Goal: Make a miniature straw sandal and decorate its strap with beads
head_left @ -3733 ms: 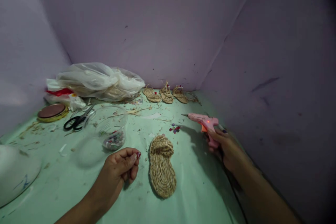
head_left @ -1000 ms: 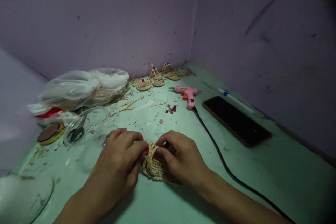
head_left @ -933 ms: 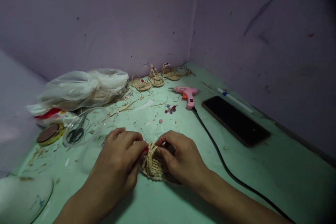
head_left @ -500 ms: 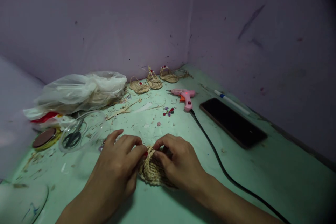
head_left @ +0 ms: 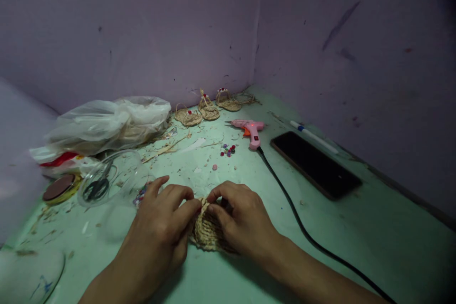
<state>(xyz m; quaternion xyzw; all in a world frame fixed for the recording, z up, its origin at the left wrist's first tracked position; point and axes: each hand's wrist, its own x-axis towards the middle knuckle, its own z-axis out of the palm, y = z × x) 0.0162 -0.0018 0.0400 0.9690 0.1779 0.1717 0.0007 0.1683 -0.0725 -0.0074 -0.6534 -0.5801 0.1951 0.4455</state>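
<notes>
Close in front of me a small woven straw slipper [head_left: 208, 232] with a braided strap rests on the green tabletop, partly covered by my fingers. My left hand [head_left: 162, 223] is closed, with its thumb and forefinger pinched at the left side of the strap. In the earlier picture a red bead shows at those fingertips; now they mostly hide it. From the right, my right hand [head_left: 245, 218] pinches the same strap between thumb and fingers. The slipper's right side lies hidden under that hand.
Loose beads [head_left: 228, 150] lie beyond my hands, near a pink glue gun [head_left: 252, 130] with a black cord. A phone [head_left: 315, 164] and white pen [head_left: 315, 137] are rightward. Finished straw slippers [head_left: 208, 109] line the wall. Scissors [head_left: 98, 187] and a plastic bag [head_left: 110, 123] sit left.
Both hands hold almost the same pose on the slipper. My left thumb and forefinger have shifted slightly right, covering most of the red bead. The view has moved a little.
</notes>
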